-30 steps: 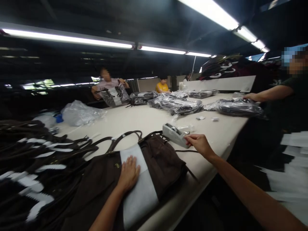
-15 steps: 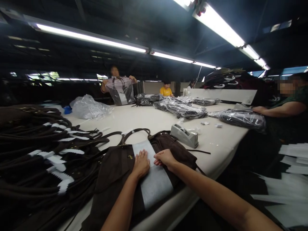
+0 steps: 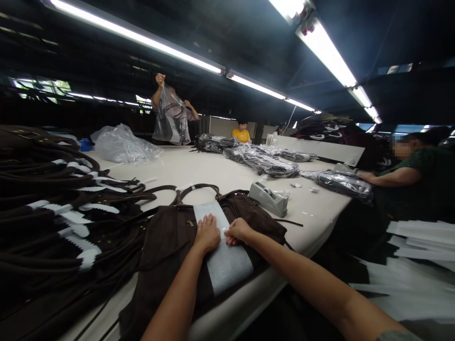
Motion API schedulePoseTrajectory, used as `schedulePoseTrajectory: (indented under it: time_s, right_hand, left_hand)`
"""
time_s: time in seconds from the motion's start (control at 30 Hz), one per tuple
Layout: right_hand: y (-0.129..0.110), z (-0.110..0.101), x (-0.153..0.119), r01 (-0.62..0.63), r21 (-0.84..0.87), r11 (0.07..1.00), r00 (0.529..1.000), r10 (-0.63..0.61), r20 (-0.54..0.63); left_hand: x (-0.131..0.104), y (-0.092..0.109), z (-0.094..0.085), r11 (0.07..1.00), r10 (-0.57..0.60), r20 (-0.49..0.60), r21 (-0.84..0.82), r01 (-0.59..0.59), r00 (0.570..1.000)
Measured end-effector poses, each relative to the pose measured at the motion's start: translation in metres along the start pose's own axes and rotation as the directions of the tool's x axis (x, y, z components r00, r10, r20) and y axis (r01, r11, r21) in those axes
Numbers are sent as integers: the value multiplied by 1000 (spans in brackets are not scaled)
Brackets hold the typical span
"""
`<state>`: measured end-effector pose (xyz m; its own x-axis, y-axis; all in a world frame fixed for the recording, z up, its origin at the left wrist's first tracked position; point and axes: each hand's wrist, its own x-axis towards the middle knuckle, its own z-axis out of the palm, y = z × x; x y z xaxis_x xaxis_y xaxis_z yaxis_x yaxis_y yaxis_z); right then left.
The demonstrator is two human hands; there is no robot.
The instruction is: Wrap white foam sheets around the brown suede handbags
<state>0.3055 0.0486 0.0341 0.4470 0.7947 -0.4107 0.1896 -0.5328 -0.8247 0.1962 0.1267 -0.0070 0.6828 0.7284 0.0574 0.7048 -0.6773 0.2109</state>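
The left hand (image 3: 207,234) lies open, its fingers side by side, on the white paper band (image 3: 229,265) across a dark brown handbag (image 3: 159,246), while the right hand (image 3: 239,232) has thumb and forefinger pinched together at the band (whether they grip a piece of tape, I cannot tell). The handbag lies near the edge of the pale table (image 3: 192,166), its looped handles pointing away from the person, between a heap of brown bags (image 3: 46,203) and a gray tape dispenser (image 3: 268,199).
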Motion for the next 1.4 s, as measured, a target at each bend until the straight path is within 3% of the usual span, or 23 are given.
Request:
schedulePoseTrajectory:
  time_s: [0.37,0.43,0.47,0.5,0.57,0.63,0.67,0.73,0.8,0.87,1.0,1.1,1.27,1.4]
  right_hand:
    - [3,-23,-22,39,-335,941,963,55,266]
    - [1,-38,-26,100,-320,942,928,28,372]
    - [-2,-51,-26,145,-291,946,930,-30,366]
    - [-5,-68,-24,191,-258,947,949,-111,294]
    - [-12,-112,-15,257,-220,941,963,-269,-27]
    - [-16,-165,-2,235,-225,945,881,-305,-361]
    - [-16,-190,4,202,-228,952,847,-287,-448]
    - [-12,-233,17,130,-221,967,825,-229,-517]
    - [-6,-260,31,66,-198,978,845,-160,-509]
    - [0,-275,45,18,-174,985,888,-96,-449]
    - [6,-289,64,-44,-143,989,960,2,-280]
    - [10,-296,70,-41,-102,994,983,21,-184]
    - [14,-299,63,66,-35,997,973,-72,-220]
    - [15,-311,41,248,-37,968,914,-247,-321]
  left_hand:
    - [-1,0,-2,1000,-6,1,-3,6,1000]
    - [2,-2,1,1000,-4,4,4,4,1000]
    - [3,-3,3,1000,0,7,8,0,1000]
    - [4,-4,4,1000,3,10,12,-4,1000]
    - [6,-6,5,1000,6,20,19,-7,1000]
    - [8,-7,4,1000,0,37,27,-1,999]
    - [9,-8,2,1000,-5,49,30,3,999]
    - [12,-11,-1,999,-5,71,35,2,997]
    - [15,-16,-1,999,6,89,40,-9,996]
    - [18,-21,2,999,14,98,33,-17,995]
    - [24,-34,16,1000,12,55,-15,-12,998]
    - [28,-41,23,999,27,19,-48,-26,999]
    - [30,-46,27,997,37,15,-64,-36,999]
    - [32,-51,28,996,50,9,-79,-49,999]
